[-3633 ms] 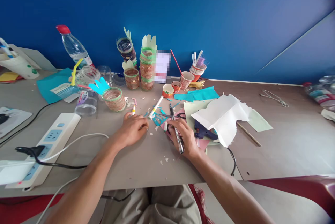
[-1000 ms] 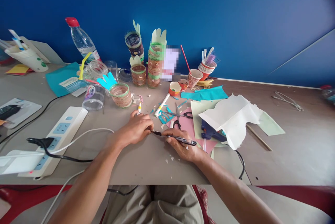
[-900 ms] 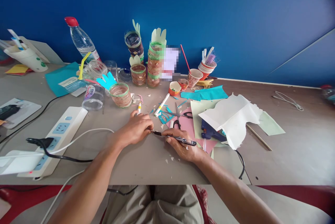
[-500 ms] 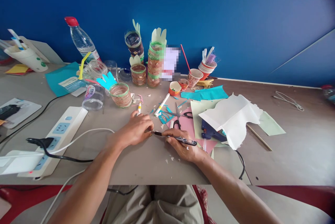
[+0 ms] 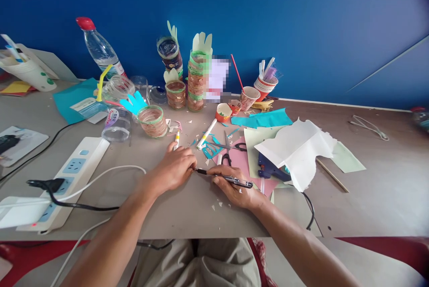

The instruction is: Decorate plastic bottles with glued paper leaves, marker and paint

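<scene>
My right hand (image 5: 236,187) is closed around a black and clear pen (image 5: 237,182), held low over the table with its tip toward the left. At that tip, my left hand (image 5: 176,167) has its fingers drawn together; whatever they pinch is hidden behind them. A white marker with a yellow band (image 5: 177,137) shows just behind the left hand. Scissors (image 5: 240,146) with black handles lie beyond the right hand, over pink paper (image 5: 238,153) and cut blue scraps (image 5: 212,149). Another white marker (image 5: 207,134) lies between the hands, farther back.
String-wrapped jars (image 5: 152,121) and a stacked column (image 5: 196,86) stand toward the blue wall. To the left are a power strip (image 5: 72,170) with cables and a bottle (image 5: 100,48). On the right lie torn white paper (image 5: 296,144), a blue glue gun (image 5: 270,168) and a stick (image 5: 331,175).
The camera view has shifted slightly, so things at the left sit a little farther left. Both hands stay nearly in place, the pen tip still at the left fingers.
</scene>
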The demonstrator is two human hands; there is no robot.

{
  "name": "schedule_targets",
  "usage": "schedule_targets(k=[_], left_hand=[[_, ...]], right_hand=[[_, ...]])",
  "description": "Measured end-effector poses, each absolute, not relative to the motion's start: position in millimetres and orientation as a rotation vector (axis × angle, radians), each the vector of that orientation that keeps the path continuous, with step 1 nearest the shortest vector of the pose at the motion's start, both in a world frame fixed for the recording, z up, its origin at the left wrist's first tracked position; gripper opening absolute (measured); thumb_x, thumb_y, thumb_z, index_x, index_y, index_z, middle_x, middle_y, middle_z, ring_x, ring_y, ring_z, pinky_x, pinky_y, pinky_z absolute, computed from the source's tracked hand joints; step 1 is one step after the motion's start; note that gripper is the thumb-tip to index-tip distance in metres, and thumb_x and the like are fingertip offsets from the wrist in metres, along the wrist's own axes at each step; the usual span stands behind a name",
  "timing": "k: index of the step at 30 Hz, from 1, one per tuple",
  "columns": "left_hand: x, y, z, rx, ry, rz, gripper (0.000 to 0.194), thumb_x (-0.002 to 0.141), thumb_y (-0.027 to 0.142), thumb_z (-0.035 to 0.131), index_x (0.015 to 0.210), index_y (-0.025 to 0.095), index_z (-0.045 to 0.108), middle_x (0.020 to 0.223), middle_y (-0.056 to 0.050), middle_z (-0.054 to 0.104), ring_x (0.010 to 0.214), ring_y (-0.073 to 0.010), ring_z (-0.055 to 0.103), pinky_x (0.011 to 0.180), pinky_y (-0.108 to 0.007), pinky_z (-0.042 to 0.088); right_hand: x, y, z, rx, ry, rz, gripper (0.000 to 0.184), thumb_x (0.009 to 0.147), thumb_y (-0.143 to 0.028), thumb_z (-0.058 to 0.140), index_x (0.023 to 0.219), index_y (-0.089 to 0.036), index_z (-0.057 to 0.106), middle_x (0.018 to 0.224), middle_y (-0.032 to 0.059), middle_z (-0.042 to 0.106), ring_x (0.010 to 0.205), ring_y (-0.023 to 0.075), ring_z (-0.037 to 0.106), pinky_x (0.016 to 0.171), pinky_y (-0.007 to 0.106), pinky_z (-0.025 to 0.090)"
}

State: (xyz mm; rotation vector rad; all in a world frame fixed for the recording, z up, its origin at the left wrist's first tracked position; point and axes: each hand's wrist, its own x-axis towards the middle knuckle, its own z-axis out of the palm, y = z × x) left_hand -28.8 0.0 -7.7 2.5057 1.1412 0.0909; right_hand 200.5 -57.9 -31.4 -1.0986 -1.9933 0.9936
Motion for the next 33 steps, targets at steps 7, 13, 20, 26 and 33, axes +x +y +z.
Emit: schedule_targets(k=[7, 13, 20, 26, 33], left_hand=[[-27, 0, -4, 2.498, 1.173, 0.02, 0.019, 0.09, 0.012, 0.051, 0.083, 0.021, 0.065, 0.095, -0.004, 0.068, 0.099, -0.0244, 0.064, 0.111, -0.055, 0.026], [-26, 0, -3, 2.499, 1.176, 0.007, 0.018, 0.088, 0.01, 0.052, 0.083, 0.02, 0.066, 0.098, -0.004, 0.068, 0.099, -0.0245, 0.064, 0.111, -0.055, 0.027], [-27, 1, -3, 2.468, 1.167, 0.007, 0.016, 0.088, 0.011, 0.054, 0.083, 0.02, 0.065, 0.097, -0.004, 0.068, 0.1, -0.0246, 0.064, 0.112, -0.056, 0.025], [-32, 1, -9, 2.496, 1.095, 0.105, 0.012, 0.088, 0.012, 0.053, 0.086, 0.021, 0.061, 0.097, -0.002, 0.066, 0.1, -0.0231, 0.063, 0.112, -0.054, 0.024], [-43, 8, -3, 2.403, 1.131, 0.207, 0.022, 0.086, 0.005, 0.042, 0.086, 0.023, 0.053, 0.09, 0.002, 0.069, 0.095, -0.0192, 0.063, 0.112, -0.049, 0.027]], right_hand=[[201, -59, -27, -1.105, -2.008, 0.98, 0.032, 0.103, -0.04, 0.047, 0.107, -0.018, 0.07, 0.102, 0.011, 0.078, 0.089, 0.0202, 0.074, 0.08, 0.031, 0.059], [202, -58, -26, -1.11, -1.997, 0.986, 0.031, 0.102, -0.04, 0.047, 0.107, -0.019, 0.069, 0.099, 0.01, 0.078, 0.084, 0.0192, 0.073, 0.077, 0.031, 0.059], [202, -59, -27, -1.12, -1.98, 1.002, 0.029, 0.102, -0.038, 0.048, 0.107, -0.019, 0.069, 0.102, 0.0102, 0.077, 0.087, 0.0193, 0.073, 0.078, 0.03, 0.059], [202, -59, -26, -1.13, -1.975, 1.015, 0.027, 0.102, -0.036, 0.048, 0.107, -0.019, 0.069, 0.102, 0.0096, 0.077, 0.088, 0.0194, 0.073, 0.079, 0.031, 0.059], [202, -59, -29, -1.104, -1.992, 0.995, 0.033, 0.103, -0.041, 0.047, 0.11, -0.019, 0.07, 0.101, 0.0099, 0.078, 0.084, 0.0197, 0.073, 0.076, 0.032, 0.06]])
